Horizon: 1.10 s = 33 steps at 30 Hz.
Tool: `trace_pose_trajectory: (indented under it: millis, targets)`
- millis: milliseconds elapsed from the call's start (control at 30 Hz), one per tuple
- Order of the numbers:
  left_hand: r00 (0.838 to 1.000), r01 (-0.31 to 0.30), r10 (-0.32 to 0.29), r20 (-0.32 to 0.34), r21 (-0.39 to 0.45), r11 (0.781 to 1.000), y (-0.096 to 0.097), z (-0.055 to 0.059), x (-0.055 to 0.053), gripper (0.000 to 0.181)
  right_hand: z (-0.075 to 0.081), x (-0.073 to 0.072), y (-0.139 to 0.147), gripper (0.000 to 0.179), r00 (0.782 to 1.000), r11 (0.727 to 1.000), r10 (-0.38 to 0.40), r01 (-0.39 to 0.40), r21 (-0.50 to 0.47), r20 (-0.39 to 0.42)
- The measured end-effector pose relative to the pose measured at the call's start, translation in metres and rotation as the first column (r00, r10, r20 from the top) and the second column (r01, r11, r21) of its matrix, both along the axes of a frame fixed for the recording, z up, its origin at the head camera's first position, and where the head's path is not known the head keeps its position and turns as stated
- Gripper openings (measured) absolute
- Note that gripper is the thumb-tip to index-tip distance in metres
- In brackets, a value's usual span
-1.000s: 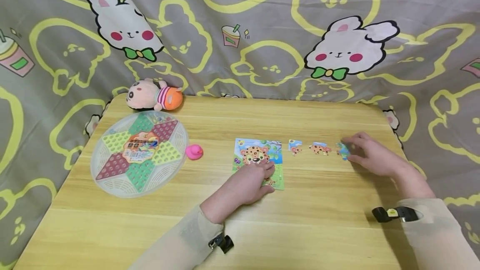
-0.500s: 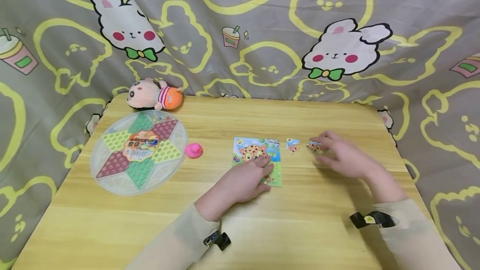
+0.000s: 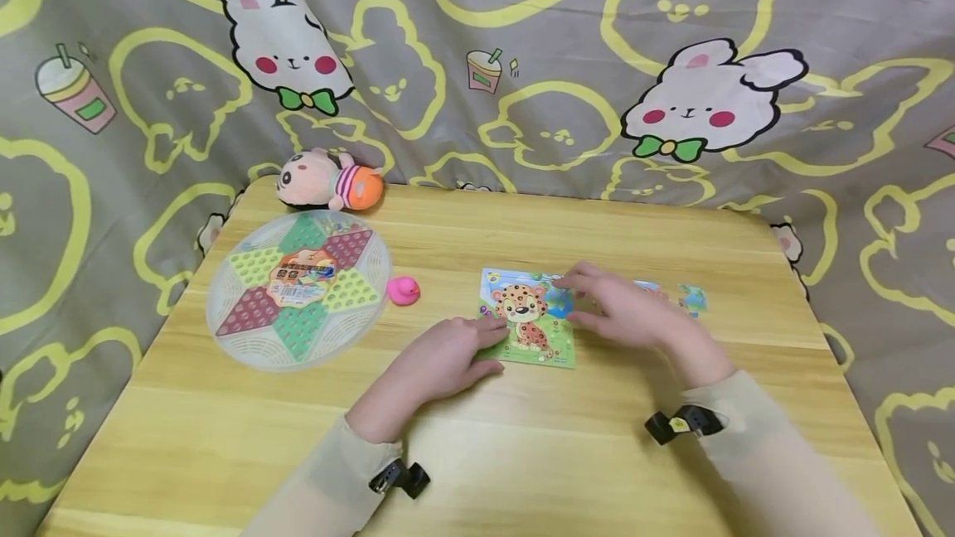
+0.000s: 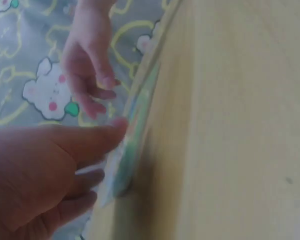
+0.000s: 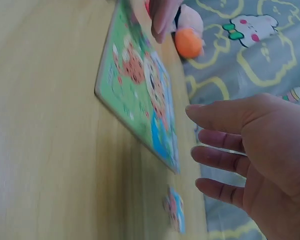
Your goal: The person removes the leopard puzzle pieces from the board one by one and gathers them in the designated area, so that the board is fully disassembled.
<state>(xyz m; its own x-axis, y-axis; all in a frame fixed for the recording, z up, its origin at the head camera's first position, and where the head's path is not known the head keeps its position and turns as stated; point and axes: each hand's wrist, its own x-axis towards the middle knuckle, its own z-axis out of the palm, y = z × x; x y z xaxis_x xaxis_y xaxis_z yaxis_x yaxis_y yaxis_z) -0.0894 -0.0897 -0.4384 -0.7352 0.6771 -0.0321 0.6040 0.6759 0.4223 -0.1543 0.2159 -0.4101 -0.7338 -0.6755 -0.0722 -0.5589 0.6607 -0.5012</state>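
Observation:
A square jigsaw puzzle (image 3: 531,330) with a cartoon leopard lies flat on the wooden table. My left hand (image 3: 449,359) is at its left side, fingers over the edge; in the left wrist view the fingers look fairly straight with nothing between them. My right hand (image 3: 634,305) is above the puzzle's upper right side. Its fingers (image 5: 217,157) and thumb are spread and hold nothing in the right wrist view. A loose puzzle piece (image 5: 176,210) lies beside the puzzle, mostly behind the right hand in the head view. Farther right is a blue-green puzzle piece (image 3: 694,298).
A round Chinese checkers board (image 3: 227,272) lies at the left of the table (image 3: 537,454). Between it and the puzzle sits a pink toy duck (image 3: 404,291). A plush doll (image 3: 332,181) lies at the back left, before a patterned curtain (image 3: 418,48).
My right hand has moved left, from the blue-green piece past the other loose pieces to the puzzle's right side. The left hand has drawn back left, uncovering more of the leopard.

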Motion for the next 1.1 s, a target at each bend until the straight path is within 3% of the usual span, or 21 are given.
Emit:
trace_pose_trajectory:
  millis: [300, 633, 900, 1100]
  targets:
    - [1.0, 0.021, -0.022, 0.005, 0.105, 0.994, -0.012, -0.017, -0.008, 0.045, -0.015, -0.015, -0.042, 0.048, 0.995, 0.994, 0.096, -0.095, -0.045, 0.02]
    - [1.0, -0.006, 0.008, -0.015, 0.146, 0.989, -0.016, -0.027, -0.008, 0.041, -0.035, -0.021, -0.072, 0.049, 0.992, 0.99, 0.122, -0.122, -0.073, 0.004]
    - [1.0, -0.024, 0.027, -0.012, 0.181, 0.983, -0.015, -0.03, -0.008, 0.038, -0.041, -0.021, -0.078, 0.048, 0.996, 0.993, 0.086, -0.086, -0.078, -0.009]
    - [0.999, -0.019, 0.023, -0.024, 0.175, 0.984, -0.016, -0.031, -0.01, 0.037, -0.042, -0.022, -0.082, 0.047, 0.998, 0.998, 0.046, -0.047, -0.03, -0.042]
